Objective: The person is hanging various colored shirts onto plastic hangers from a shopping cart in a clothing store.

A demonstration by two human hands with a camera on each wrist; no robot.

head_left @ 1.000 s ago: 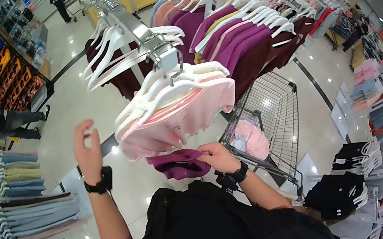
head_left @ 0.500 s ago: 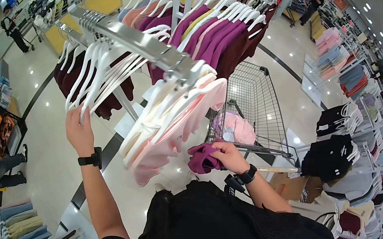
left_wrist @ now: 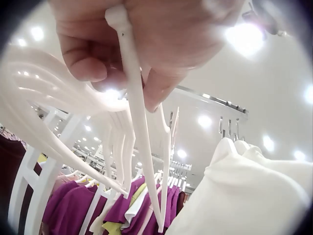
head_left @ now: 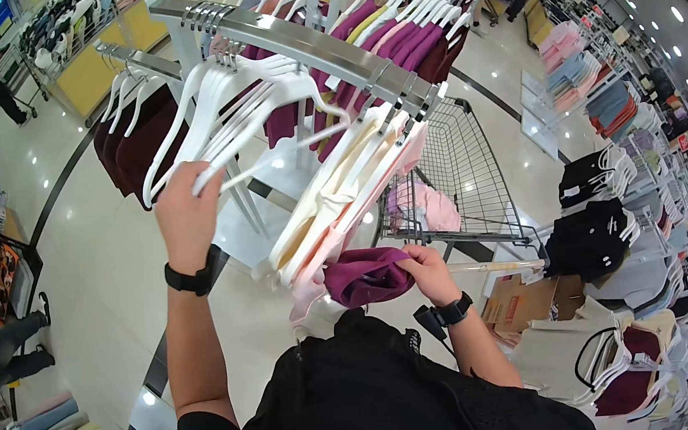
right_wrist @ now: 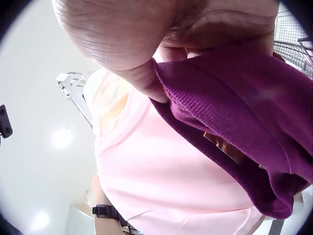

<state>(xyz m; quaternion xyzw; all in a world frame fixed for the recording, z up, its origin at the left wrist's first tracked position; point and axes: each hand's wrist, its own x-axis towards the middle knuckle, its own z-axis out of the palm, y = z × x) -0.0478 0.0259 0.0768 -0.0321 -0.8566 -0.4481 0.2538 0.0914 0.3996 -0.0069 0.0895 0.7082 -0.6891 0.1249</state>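
My left hand (head_left: 189,211) grips the end of a white plastic hanger (left_wrist: 139,107), fingers and thumb closing on its arm in the left wrist view. Other bare white hangers (head_left: 200,103) hang close beside it on the metal rail (head_left: 280,36). My right hand (head_left: 433,275) pinches a bunched purple top (head_left: 363,277) by its ribbed neckline; a small tag (right_wrist: 222,147) shows inside the opening. Behind that top hang a pale pink top (right_wrist: 166,166) and several cream tops (head_left: 330,181) on hangers at the rail's near end.
A wire shopping cart (head_left: 470,159) holding pink garments (head_left: 431,207) stands right of the rail. Purple tops (head_left: 411,42) hang on the rack beyond it. An open cardboard box (head_left: 515,300) sits at lower right near black garments (head_left: 586,239). People stand in the far aisles.
My left hand, empty in the air earlier, has reached the bare hangers and draws one rightward. The right hand keeps its hold on the purple top, whose folds have shifted. The view has turned.
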